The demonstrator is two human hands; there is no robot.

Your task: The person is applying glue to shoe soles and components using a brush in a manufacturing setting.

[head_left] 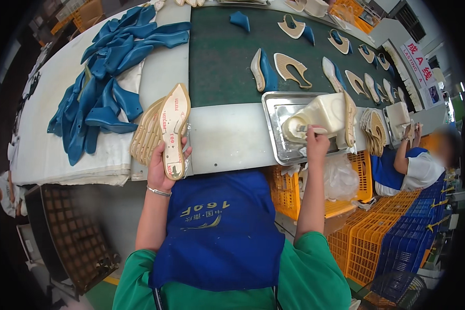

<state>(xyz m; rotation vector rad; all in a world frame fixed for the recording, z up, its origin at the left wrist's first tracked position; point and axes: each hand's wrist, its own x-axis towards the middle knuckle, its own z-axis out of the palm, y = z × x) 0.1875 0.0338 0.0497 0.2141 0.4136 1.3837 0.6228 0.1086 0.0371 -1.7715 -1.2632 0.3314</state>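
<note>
Fingers (187, 151) of both hands are bent around something. At far left, blue shoe lasts (113, 121) lie heaped on the white-covered tabletop (39, 155). To the right of the heap, pale insoles (143, 132) form an overlapping stack. The left hand (163, 173) grips a printed insole (175, 121) by its heel end, thumb on one edge and fingers along the other, its pointed toe tilted up in front of the stack. Further right, a metal tray (270, 152) carries a white container (320, 111). The right hand (316, 142) pinches a small tool (319, 130), perhaps a brush, at the container's round mouth; its tip is hard to make out. Beside the container stands another insole (350, 121), nearly upright, and past it a bunch of tan insoles (373, 132).
</note>
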